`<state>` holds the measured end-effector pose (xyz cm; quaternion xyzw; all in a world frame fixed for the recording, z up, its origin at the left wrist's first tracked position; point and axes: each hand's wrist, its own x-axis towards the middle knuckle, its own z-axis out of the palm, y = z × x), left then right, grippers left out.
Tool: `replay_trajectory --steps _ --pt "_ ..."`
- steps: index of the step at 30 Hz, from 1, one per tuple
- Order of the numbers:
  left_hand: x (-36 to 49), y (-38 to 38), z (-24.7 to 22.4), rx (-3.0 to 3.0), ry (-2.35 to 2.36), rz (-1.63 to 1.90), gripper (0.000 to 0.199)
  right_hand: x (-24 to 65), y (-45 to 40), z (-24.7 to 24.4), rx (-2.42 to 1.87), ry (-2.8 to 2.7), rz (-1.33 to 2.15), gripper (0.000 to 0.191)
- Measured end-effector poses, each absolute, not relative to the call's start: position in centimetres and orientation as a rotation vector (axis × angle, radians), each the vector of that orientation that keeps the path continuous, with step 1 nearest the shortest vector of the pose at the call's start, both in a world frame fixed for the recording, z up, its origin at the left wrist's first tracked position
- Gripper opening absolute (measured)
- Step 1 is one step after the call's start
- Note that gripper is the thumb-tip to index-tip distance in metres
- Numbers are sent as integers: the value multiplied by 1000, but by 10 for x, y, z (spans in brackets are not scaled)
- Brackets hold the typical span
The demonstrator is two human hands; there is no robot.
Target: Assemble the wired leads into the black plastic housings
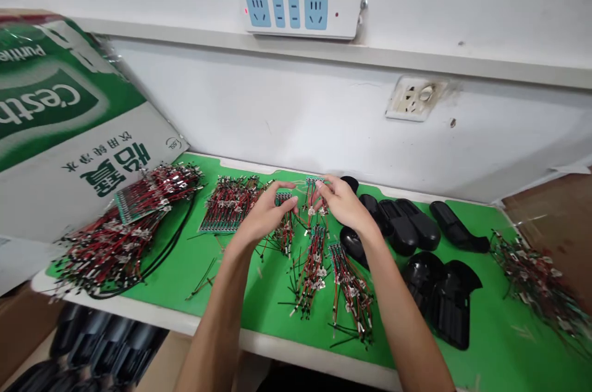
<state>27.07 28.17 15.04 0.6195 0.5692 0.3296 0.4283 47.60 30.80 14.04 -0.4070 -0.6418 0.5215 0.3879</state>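
Below a wall power strip, both hands pinch wires above a green mat.

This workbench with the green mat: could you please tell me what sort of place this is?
Probably a small electronics assembly workshop: bundled red-and-black wire harnesses, black plastic housings and a green work mat.

My left hand sits on a small bundle of red and black wires on the green mat, my right hand on another bundle. Black plastic housings lie just beside it.
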Motion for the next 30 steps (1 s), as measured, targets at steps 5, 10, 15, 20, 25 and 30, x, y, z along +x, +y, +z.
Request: replay_trajectory --steps 5,10,15,20,25,30 --pt "281 297 133 1559 1458 898 47 466 322 126 -972 -1607 1445 13" --pt "280 296 122 1524 1502 864 52 462 334 107 -1088 -1636 1398 10" --pt "275 290 120 1553 1577 820 60 459 338 94 -1287 -1736 1261 21" --pt "272 287 126 1525 1471 844 63 461 338 93 -1374 -1791 1190 26" --pt "268 290 122 1515 1473 831 59 462 331 100 -1495 -1891 1044 27" --pt "263 298 109 1459 1595 851 54 470 304 113 -1354 -2140 890 43"
